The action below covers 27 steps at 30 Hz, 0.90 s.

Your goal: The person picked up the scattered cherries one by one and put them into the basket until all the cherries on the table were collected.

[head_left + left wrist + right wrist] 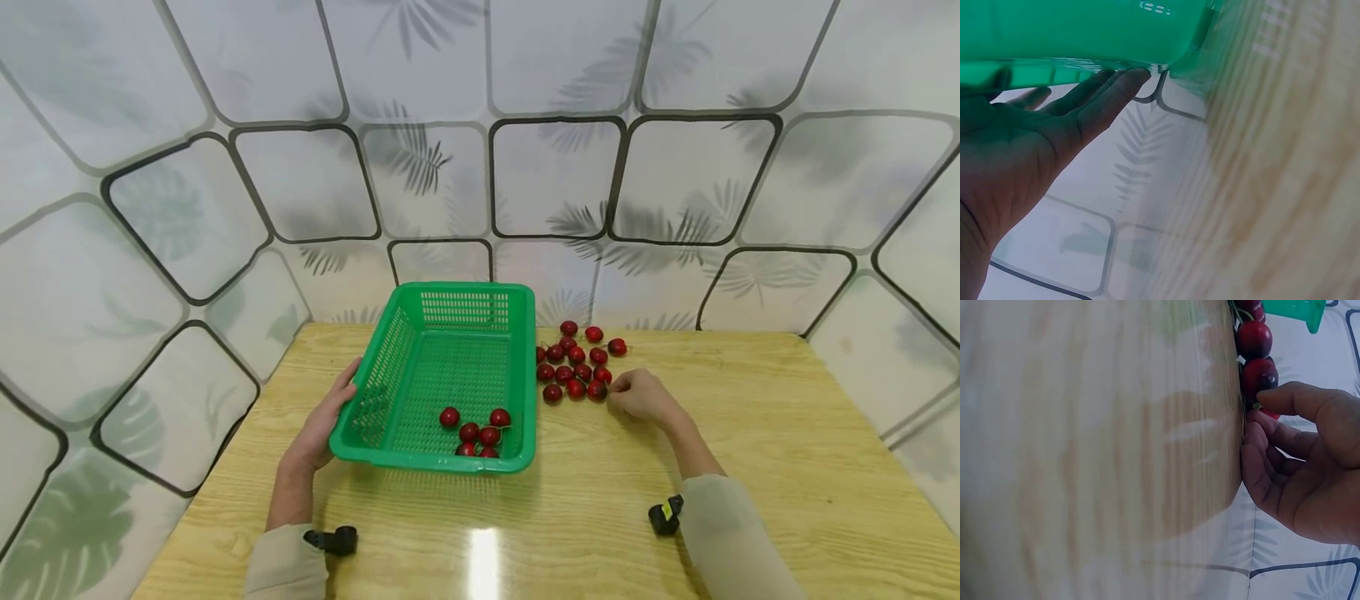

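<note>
Basket (527,375), green plastic, slatted: on the bench (757,433), towards its back edge, left of centre; six cherries (469,432) visible inside, at the near end. 
Loose cherries (577,355), dark red, stemmed: grouped just right of the basket, near the bench's back edge. 
Left hand (327,421): fingers extended, touching the basket's left side. 
Right hand (647,395): fingers curled, thumb and forefinger at the outermost front cherry (597,392); whether they grip it, cannot tell.
</note>
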Each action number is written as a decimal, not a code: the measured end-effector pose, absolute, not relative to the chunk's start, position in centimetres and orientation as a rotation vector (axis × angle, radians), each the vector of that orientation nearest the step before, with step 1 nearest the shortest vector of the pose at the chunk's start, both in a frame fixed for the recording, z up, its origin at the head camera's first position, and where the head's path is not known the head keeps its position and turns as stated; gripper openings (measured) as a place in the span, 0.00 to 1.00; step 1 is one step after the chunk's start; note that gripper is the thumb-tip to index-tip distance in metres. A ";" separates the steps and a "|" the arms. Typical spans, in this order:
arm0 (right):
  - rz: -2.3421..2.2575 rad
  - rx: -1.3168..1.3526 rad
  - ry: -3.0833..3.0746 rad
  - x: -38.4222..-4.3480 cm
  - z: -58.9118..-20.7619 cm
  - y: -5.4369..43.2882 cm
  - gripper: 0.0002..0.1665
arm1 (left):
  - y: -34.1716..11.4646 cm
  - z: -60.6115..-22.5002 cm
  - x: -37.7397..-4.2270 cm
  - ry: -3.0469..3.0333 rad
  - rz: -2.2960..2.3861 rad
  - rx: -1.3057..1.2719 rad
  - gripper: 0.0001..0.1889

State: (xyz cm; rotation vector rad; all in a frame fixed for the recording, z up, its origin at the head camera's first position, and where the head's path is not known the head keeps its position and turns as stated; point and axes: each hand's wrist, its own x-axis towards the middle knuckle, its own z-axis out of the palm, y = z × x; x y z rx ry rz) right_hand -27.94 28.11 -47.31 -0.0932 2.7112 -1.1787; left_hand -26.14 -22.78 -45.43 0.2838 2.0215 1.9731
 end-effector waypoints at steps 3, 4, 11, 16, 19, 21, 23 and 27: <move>-1.171 -0.097 2.714 -28.0 -47.3 28.1 0.07 | -22.8 -45.4 -26.1 2.022 1.974 0.283 0.33; -1.161 -0.098 2.726 -28.0 -47.3 28.0 0.07 | -22.8 -45.4 -26.1 2.021 1.975 0.283 0.33; -1.123 -0.109 2.781 -28.0 -47.4 28.0 0.09 | -22.7 -45.5 -26.2 2.001 1.991 0.288 0.33; -1.109 -0.085 2.777 -28.0 -47.3 28.2 0.09 | -22.7 -45.4 -26.1 1.998 1.992 0.281 0.33; -1.111 -0.066 2.771 -27.9 -47.1 28.4 0.09 | -22.7 -45.4 -26.1 1.985 1.995 0.280 0.33; -1.112 -0.048 2.770 -27.8 -46.9 28.4 0.10 | -22.7 -45.4 -26.1 1.981 1.997 0.277 0.33; -1.108 -0.041 2.780 -27.6 -46.5 28.4 0.10 | -22.7 -45.4 -26.1 1.987 1.993 0.278 0.33; -1.113 -0.067 2.822 -27.4 -45.6 28.2 0.10 | -22.7 -45.4 -26.1 2.013 1.974 0.284 0.33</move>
